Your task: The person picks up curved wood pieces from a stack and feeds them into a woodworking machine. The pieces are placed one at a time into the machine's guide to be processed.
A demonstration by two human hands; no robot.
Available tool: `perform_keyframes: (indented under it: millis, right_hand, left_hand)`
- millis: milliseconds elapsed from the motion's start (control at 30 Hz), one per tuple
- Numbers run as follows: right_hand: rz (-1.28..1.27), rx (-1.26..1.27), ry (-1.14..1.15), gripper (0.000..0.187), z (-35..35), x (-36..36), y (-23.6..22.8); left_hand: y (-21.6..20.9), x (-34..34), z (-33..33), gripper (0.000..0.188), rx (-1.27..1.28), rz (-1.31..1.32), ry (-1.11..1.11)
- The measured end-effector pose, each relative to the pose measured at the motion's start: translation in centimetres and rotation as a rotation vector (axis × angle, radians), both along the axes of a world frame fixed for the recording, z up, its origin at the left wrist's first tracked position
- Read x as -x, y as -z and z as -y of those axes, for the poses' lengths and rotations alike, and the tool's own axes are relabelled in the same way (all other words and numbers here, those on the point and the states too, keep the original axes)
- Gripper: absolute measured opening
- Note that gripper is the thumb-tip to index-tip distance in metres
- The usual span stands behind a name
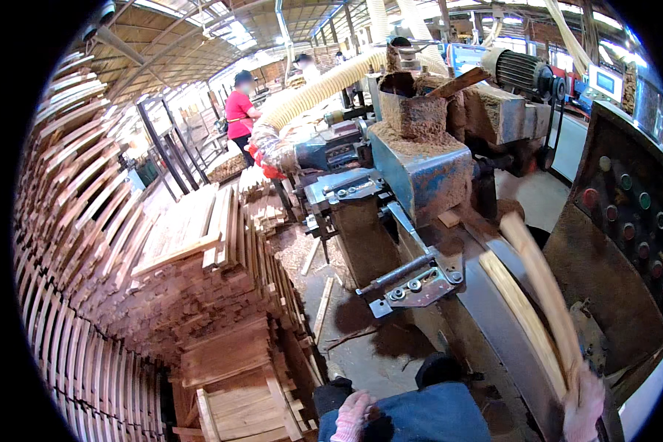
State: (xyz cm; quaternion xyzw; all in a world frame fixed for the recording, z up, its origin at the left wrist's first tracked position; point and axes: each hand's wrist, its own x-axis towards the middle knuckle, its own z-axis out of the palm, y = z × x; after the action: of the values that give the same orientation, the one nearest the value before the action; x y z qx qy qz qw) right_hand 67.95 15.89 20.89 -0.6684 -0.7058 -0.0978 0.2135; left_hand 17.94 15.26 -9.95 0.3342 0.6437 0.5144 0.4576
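Note:
My right hand (585, 404), in a pale pink glove, grips the near end of a wooden strip (544, 283) at the lower right. The strip is blurred by motion and slants up over the machine bed. Beside it a second wooden strip (521, 315) lies along the metal bed (502, 340), pointing toward the blue, sawdust-covered machine housing (423, 173). At the bottom, my gloved left hand (352, 415) rests against my dark blue apron (431, 414), its fingers lying loosely with nothing seen in them.
To my left stand stacks of wooden boards (180, 228) and a tall pile of strips (74, 177). A metal guide bracket (416, 286) juts from the bed. At right is a control panel (633, 214) with buttons. Farther off works a person in red (240, 114). Offcuts (323, 309) litter the floor.

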Motion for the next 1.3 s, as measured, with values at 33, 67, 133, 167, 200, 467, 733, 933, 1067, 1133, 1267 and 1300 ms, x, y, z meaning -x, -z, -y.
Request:
perform_keyframes:
  millis: [33, 67, 133, 167, 200, 467, 733, 933, 1067, 1133, 1267, 1300]
  right_hand:
    - [-0.108, 0.065, 0.028, 0.067, -2.1, 0.9, 0.0]
    - [-0.130, -0.010, 0.046, 0.076, -4.3, 1.4, 0.1]
    - [-0.282, -0.113, 0.076, 0.071, -10.0, 4.1, -0.1]
    - [-0.220, -0.330, -0.148, 0.069, -13.3, 3.9, 1.2]
    - [-0.343, -0.293, -0.061, 0.068, -16.4, 6.7, 1.1]
    - [-0.505, -0.104, -0.255, 0.061, -20.9, 11.3, 0.6]
    - [0.317, 0.303, -0.153, 0.053, 2.2, 1.0, -0.6]
    - [0.399, 0.185, -0.086, 0.043, -1.4, 3.3, -0.6]
    - [0.421, 0.114, -0.210, 0.040, -12.5, 7.4, -1.1]
    - [0.410, 0.057, -0.214, 0.045, -15.7, 9.1, -1.0]
    - [0.406, -0.093, -0.212, 0.057, -19.8, 10.6, 0.0]
    - [0.358, -0.120, -0.310, 0.058, -23.6, 12.8, 0.7]
  left_hand:
    - [-0.6, 0.5, 0.5, 0.030, -0.018, 0.107, -0.082]
    - [-4.0, 0.2, 0.5, 0.025, -0.046, 0.210, -0.147]
    - [-14.6, -1.5, 0.5, 0.022, 0.036, 0.501, -0.395]
    - [-13.6, -0.1, 1.2, 0.024, 0.055, 0.528, -0.431]
    - [-11.4, 1.9, 2.2, 0.026, 0.083, 0.553, -0.470]
    - [-7.2, 14.8, -1.8, 0.028, -0.075, 0.859, -0.458]
    - [6.4, 35.3, -3.9, 0.062, 0.030, 0.506, -1.152]
    - [9.7, 41.4, -5.9, 0.074, 0.267, 0.326, -1.259]
    - [9.5, 41.6, -4.3, 0.079, 0.038, 0.464, -1.250]
    - [5.3, 35.0, -8.1, 0.077, -0.181, 0.432, -1.234]
    - [-2.8, 24.0, -9.7, 0.056, -0.094, 0.547, -1.321]
    - [9.4, 27.1, 0.2, 0.037, 0.035, -0.463, -1.053]
